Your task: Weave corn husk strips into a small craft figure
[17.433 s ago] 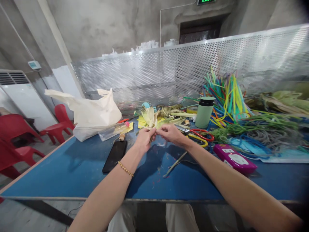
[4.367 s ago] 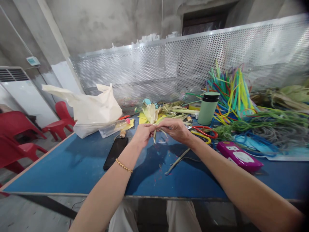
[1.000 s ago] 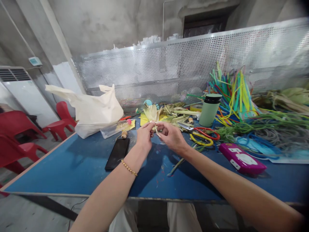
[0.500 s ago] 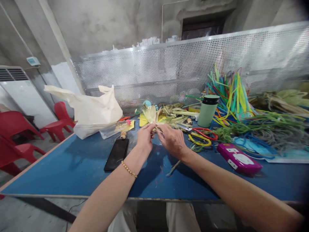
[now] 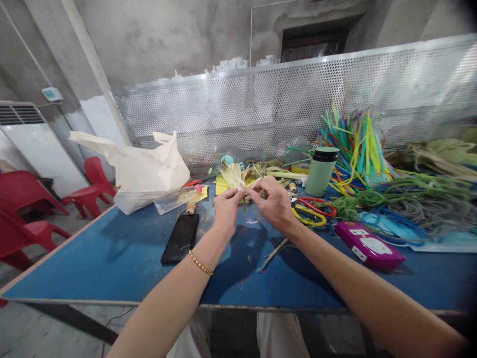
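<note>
A pale corn husk flower (image 5: 233,175), its leaves fanned out at the top, is pinched at the base by my left hand (image 5: 226,208). Close on its right, my right hand (image 5: 274,203) has thumb and finger pressed together at the same base; a thin strip seems to run there, too small to make out. Behind the hands lies a pile of dry husks (image 5: 268,170). Red-handled scissors (image 5: 320,205) rest right of my right hand, their blades hidden behind it. A thin green stem (image 5: 271,257) lies below the right wrist.
On the blue table (image 5: 112,268) are a black phone (image 5: 180,238), a plastic bottle (image 5: 177,199) and a white bag (image 5: 149,166) at left. A green tumbler (image 5: 321,171), purple box (image 5: 368,244), green cords (image 5: 391,196) and coloured pipe cleaners (image 5: 361,144) sit right. Perforated metal panel (image 5: 223,109) behind.
My right hand has moved slightly right and apart from my left, now covering the scissor blades. My left hand has turned a little, still at the husk flower's base.
</note>
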{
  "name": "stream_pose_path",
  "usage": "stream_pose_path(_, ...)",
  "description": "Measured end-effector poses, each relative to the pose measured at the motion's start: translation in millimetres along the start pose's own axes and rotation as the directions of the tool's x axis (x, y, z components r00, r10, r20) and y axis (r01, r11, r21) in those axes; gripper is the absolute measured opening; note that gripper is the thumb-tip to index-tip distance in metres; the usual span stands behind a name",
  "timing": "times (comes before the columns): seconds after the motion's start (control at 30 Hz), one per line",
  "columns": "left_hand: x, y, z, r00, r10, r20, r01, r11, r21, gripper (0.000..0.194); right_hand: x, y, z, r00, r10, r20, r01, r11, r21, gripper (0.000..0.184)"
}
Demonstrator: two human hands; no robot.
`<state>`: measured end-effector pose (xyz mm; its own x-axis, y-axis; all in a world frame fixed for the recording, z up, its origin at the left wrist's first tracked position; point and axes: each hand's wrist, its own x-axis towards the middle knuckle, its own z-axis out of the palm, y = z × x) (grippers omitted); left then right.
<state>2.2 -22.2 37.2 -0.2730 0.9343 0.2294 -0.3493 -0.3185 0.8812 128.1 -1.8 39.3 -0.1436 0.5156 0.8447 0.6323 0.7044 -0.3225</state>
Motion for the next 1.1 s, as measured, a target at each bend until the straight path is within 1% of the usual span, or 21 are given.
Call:
stream_pose_path(0.1, -0.7, 1.3, 0.0, 1.0, 0.0, 0.031, -0.001, 1.0, 0.021, 0.011, 5.3, 8.4, 0.3, 0.998, 0.053, 0.039, -0.057, 0.991, 0.124, 0.017)
stream_pose_path(0.2, 0.3, 0.6, -1.4, 0.998, -0.002, 0.058, -0.001, 0.999, 0.049, 0.014, 7.0, 13.9, 1.5, 0.985, 0.136, 0.105, -0.159, 0.955, 0.25, 0.017)
stream_pose_path(0.27, 0.9, 0.1, -2.1, 0.997, -0.006, 0.076, 0.002, 0.999, 0.052, 0.015, 7.4, 16.4, 2.5, 0.968, 0.199, 0.154, -0.242, 0.903, 0.355, 0.019)
stream_pose_path(0.37, 0.7, 0.2, -2.8, 0.993, 0.004, 0.115, -0.01, 0.999, 0.051, 0.017, 7.8, 18.5, 3.0, 0.925, 0.282, 0.253, -0.375, 0.774, 0.511, 0.024)
stream_pose_path(0.43, 0.1, 0.5, -3.3, 0.989, 0.015, 0.147, -0.025, 0.998, 0.063, 0.019, 7.8, 18.7, 2.2, 0.9, 0.318, 0.297, -0.435, 0.703, 0.563, 0.028)
stream_pose_path(0.5, 0.2, 0.5, -4.3, 0.985, 0.007, 0.171, -0.02, 0.997, 0.075, 0.021, 7.7, 17.8, 1.1, 0.889, 0.337, 0.311, -0.458, 0.678, 0.575, 0.033)
stream_pose_path(0.67, 5.3, -2.1, -9.0, 0.974, -0.072, 0.217, 0.064, 0.997, 0.043, 0.021, 6.3, 15.4, 2.9, 0.893, 0.335, 0.301, -0.45, 0.687, 0.57, 0.038)
stream_pose_path(0.77, 9.0, -3.8, -11.5, 0.955, -0.143, 0.259, 0.148, 0.989, 0.0, 0.02, 4.3, 16.3, 7.6, 0.902, 0.334, 0.275, -0.432, 0.707, 0.56, 0.036)
stream_pose_path(0.83, 10.3, -4.2, -12.1, 0.947, -0.173, 0.269, 0.184, 0.983, -0.015, 0.02, 2.7, 17.5, 10.4, 0.907, 0.329, 0.262, -0.421, 0.728, 0.542, 0.032)
stream_pose_path(1.0, 9.9, -3.8, -10.6, 0.944, -0.192, 0.269, 0.204, 0.979, -0.016, 0.023, 0.8, 19.8, 11.4, 0.914, 0.331, 0.235, -0.405, 0.768, 0.496, 0.023)
stream_pose_path(1.1, 9.1, -5.2, -9.5, 0.943, -0.162, 0.29, 0.164, 0.986, 0.018, 0.029, 1.0, 20.6, 10.1, 0.918, 0.325, 0.227, -0.396, 0.783, 0.479, 0.019)
